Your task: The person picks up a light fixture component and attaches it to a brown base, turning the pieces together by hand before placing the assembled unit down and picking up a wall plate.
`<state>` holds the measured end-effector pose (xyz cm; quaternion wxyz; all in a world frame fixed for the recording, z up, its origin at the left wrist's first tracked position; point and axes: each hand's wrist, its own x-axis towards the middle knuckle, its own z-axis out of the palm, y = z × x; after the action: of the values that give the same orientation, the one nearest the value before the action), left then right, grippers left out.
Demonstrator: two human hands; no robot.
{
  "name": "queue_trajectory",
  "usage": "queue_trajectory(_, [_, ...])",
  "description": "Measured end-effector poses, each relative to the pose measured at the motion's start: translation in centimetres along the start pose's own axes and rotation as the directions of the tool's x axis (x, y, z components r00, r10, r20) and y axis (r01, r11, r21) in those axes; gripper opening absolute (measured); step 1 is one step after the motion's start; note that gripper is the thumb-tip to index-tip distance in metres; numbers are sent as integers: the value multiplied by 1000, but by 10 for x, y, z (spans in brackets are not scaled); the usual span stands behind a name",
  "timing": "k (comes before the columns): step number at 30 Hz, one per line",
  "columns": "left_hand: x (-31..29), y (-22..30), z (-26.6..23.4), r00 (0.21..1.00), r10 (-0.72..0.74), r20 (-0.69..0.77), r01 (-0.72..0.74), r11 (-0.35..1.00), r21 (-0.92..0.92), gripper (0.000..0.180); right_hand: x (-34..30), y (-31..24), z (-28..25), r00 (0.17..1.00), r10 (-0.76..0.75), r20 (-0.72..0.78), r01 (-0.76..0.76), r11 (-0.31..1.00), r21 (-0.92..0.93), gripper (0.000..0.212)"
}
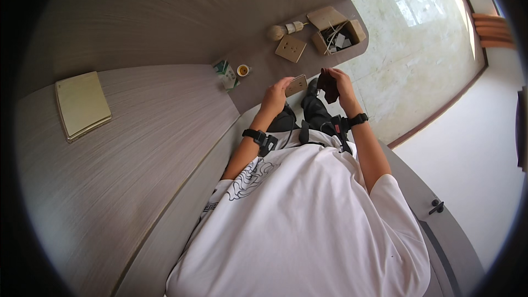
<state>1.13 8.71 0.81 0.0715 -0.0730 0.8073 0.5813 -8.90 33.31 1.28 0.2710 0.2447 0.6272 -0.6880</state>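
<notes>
At twelve o'clock above the worktop, the left hand grips a beige switch plate while the right hand clasps a dark part, not yet joined.

A pale yellow-green notebook lies flat on the grey wood-grain bench, well apart from everything else. Farther along, a small green and white carton stands just beside a little white holder with a yellow centre. Beyond them a tan square plate lies near a light bulb in a white socket. An open cardboard box holds white cables and small parts. A marble floor spreads beyond the bench's rounded end.
</notes>
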Motion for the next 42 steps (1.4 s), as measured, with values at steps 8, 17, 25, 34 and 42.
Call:
queue_trajectory(8, [17, 1, -11, 883, -461, 86, 364, 559, -745, 40, -21, -27, 34, 906, -424, -25, 424, 900, 104, 35])
queue_trajectory(17, [24, 31, -17, 922, -365, 130, 332, 570, -751, 35, -68, -47, 96, 456, -585, 671, 818, -21, -575, 49])
queue_trajectory(25, [30, 27, -15, 911, -399, 106, 337, 572, -748, 30, -57, -46, 92, 434, -665, 608, 790, -44, -612, 53])
queue_trajectory(34, [26, 29, -18, 907, -420, 9, 298, 628, -719, 32, -64, -33, 96, 411, -523, 747, 893, 66, -445, 41])
queue_trajectory(42, [25, 12, -16, 930, -365, 45, 287, 641, -712, 35, -58, -39, 97, 394, -541, 743, 881, -10, -474, 38])
